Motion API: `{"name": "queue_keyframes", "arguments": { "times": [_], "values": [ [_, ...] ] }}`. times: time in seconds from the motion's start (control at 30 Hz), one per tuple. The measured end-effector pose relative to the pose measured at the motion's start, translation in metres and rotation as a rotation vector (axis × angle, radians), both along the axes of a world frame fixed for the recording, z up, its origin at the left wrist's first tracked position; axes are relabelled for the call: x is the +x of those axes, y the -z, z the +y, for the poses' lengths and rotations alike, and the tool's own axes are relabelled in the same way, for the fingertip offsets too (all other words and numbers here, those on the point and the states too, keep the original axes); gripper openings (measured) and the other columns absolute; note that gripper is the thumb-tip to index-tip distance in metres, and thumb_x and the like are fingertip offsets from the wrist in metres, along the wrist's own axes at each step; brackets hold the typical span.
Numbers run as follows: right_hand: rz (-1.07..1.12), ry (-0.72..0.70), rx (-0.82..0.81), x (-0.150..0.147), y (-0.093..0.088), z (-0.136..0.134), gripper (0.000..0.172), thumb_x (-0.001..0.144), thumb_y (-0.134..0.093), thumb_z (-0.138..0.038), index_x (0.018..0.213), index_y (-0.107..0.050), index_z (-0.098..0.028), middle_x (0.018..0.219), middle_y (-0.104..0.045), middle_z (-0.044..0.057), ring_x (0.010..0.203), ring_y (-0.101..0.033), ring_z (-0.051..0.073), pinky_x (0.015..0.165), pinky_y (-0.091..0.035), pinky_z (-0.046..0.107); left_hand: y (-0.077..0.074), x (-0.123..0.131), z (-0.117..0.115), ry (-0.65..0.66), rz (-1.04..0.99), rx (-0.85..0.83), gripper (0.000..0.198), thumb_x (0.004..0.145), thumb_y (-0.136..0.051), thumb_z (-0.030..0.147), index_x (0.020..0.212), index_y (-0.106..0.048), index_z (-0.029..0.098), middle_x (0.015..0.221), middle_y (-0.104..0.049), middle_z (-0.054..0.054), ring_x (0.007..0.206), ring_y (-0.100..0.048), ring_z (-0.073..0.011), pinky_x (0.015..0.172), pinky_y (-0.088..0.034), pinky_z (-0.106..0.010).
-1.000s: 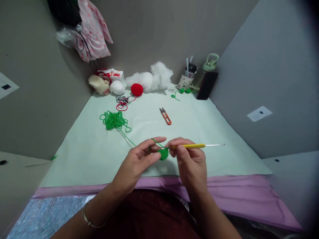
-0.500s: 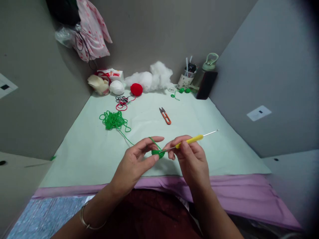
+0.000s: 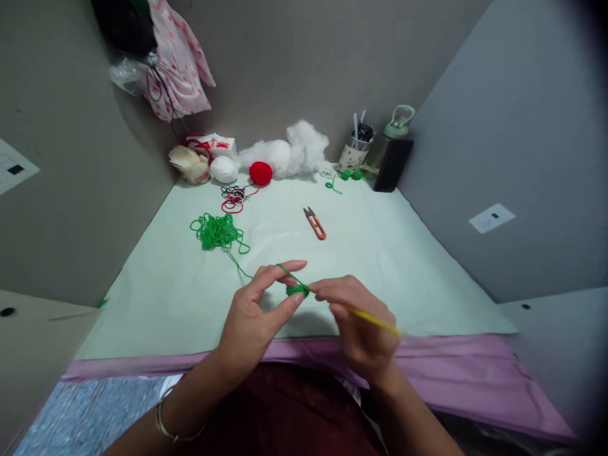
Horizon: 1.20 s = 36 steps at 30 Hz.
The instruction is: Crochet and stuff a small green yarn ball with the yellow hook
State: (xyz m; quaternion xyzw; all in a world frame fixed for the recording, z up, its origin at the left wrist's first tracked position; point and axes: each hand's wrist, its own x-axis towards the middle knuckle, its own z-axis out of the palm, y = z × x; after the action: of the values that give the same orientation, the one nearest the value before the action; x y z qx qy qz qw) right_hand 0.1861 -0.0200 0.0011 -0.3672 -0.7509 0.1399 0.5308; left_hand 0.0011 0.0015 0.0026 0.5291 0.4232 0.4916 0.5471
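Observation:
Between the thumb and fingers of my left hand [image 3: 256, 310] is a small green crochet piece [image 3: 297, 290]. Green yarn passes over my raised left index finger and runs back to a loose heap of green yarn [image 3: 216, 232] on the table. My right hand [image 3: 363, 323] grips a yellow-handled crochet hook [image 3: 375, 320], whose handle is blurred and slants down to the right. The hook's working tip is at the right edge of the green piece; whether it is inside a stitch I cannot tell.
Orange thread snips [image 3: 315, 224] lie mid-table. Along the back stand a red yarn ball [image 3: 261, 173], a white yarn ball [image 3: 224, 170], white stuffing [image 3: 285, 152], a pen cup [image 3: 354, 154], a dark phone [image 3: 393, 165] and a green bottle [image 3: 398, 123]. Grey panels enclose the sides.
My right hand has turned, swinging the hook's handle end from pointing up right to down right. My left hand has shifted slightly left with the green piece still in it.

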Motion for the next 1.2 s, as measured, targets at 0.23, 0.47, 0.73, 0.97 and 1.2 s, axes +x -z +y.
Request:
{"name": "queue_keyframes", "arguments": {
  "times": [0.23, 0.47, 0.73, 0.97, 1.2],
  "values": [
    [-0.01, 0.134, 0.131, -0.008, 0.01, 0.0, 0.038, 0.099, -0.063, -0.008, 0.128, -0.075, -0.029, 0.108, -0.079, 0.008, 0.098, -0.075, 0.022, 0.08, -0.064, 0.036, -0.003, 0.006, 0.002, 0.256, -0.608, -0.521, 0.05, 0.083, -0.089, 0.029, 0.132, -0.077, 0.022, 0.074, -0.054, 0.005, 0.057, -0.039, -0.0023, 0.066, -0.043, -0.018],
    [0.581, -0.084, -0.275, -0.011, 0.003, 0.012, 0.02, 0.105, -0.06, -0.023, 0.098, -0.079, -0.024, 0.09, -0.076, 0.005, 0.076, -0.066, 0.016, 0.064, -0.054, 0.029, -0.01, 0.005, 0.003, 0.207, -0.549, -0.38, 0.042, 0.082, -0.089, 0.024, 0.123, -0.082, 0.026, 0.086, -0.059, 0.002, 0.063, -0.043, -0.0034, 0.06, -0.041, -0.016],
    [0.025, 0.178, 0.086, -0.016, 0.013, 0.0, 0.039, 0.096, -0.068, -0.005, 0.125, -0.078, -0.029, 0.11, -0.079, 0.007, 0.097, -0.074, 0.02, 0.08, -0.061, 0.033, -0.004, 0.011, 0.0, 0.082, -0.393, -0.297, 0.049, 0.083, -0.09, 0.029, 0.13, -0.078, 0.029, 0.088, -0.064, 0.001, 0.071, -0.049, -0.0067, 0.068, -0.043, -0.018],
    [0.451, 0.09, -0.151, -0.007, 0.006, 0.007, 0.024, 0.103, -0.06, -0.015, 0.107, -0.08, -0.026, 0.089, -0.076, 0.003, 0.075, -0.067, 0.015, 0.066, -0.056, 0.029, -0.005, 0.0, 0.009, 0.215, -0.617, -0.56, 0.037, 0.078, -0.09, 0.027, 0.113, -0.084, 0.016, 0.07, -0.049, 0.006, 0.055, -0.035, -0.0019, 0.076, -0.05, -0.022],
    [0.515, -0.008, -0.359, -0.012, 0.006, 0.011, 0.014, 0.1, -0.069, -0.029, 0.098, -0.082, -0.024, 0.091, -0.078, 0.005, 0.082, -0.069, 0.018, 0.072, -0.057, 0.031, -0.007, 0.004, 0.001, 0.207, -0.397, -0.309, 0.034, 0.082, -0.088, 0.027, 0.115, -0.084, 0.027, 0.101, -0.074, -0.004, 0.097, -0.062, -0.0175, 0.093, -0.049, -0.028]
  ]
}}
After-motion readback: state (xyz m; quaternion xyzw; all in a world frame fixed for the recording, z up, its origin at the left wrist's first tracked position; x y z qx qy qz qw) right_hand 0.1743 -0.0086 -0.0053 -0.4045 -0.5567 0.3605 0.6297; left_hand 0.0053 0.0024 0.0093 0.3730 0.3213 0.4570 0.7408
